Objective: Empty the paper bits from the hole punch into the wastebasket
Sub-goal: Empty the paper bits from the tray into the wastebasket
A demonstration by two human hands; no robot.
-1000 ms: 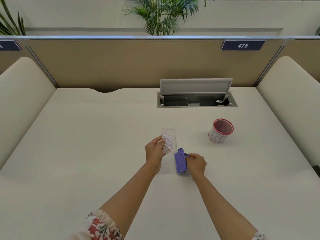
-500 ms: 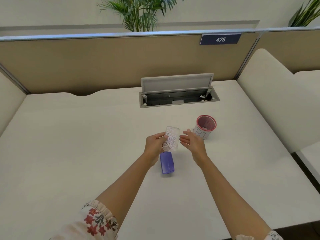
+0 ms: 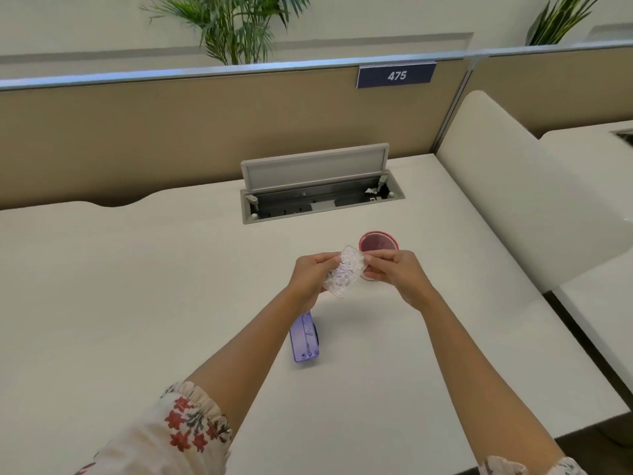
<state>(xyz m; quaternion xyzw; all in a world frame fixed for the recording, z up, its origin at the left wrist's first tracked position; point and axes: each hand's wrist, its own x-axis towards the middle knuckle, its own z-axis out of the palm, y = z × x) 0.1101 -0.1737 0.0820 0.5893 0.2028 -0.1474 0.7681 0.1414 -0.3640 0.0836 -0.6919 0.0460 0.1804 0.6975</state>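
A clear plastic tray point(image 3: 345, 271) full of pale paper bits is held in the air between both hands. My left hand point(image 3: 310, 277) grips its left side and my right hand point(image 3: 399, 272) pinches its upper right corner. The tray tilts with its far end toward the small pink-rimmed wastebasket point(image 3: 379, 242), which stands just behind my right hand and is partly hidden by it. The purple hole punch body point(image 3: 304, 338) lies on the white desk point(image 3: 137, 286) below my left wrist, untouched.
An open grey cable box point(image 3: 318, 190) with its lid raised is set into the desk behind the wastebasket. A tan partition with a sign reading 475 point(image 3: 396, 75) closes the back. A cream divider point(image 3: 520, 186) bounds the right side.
My right hand let go of the purple punch, which now lies on the desk, and came up to grip the tray. The tray has moved right, toward the wastebasket.
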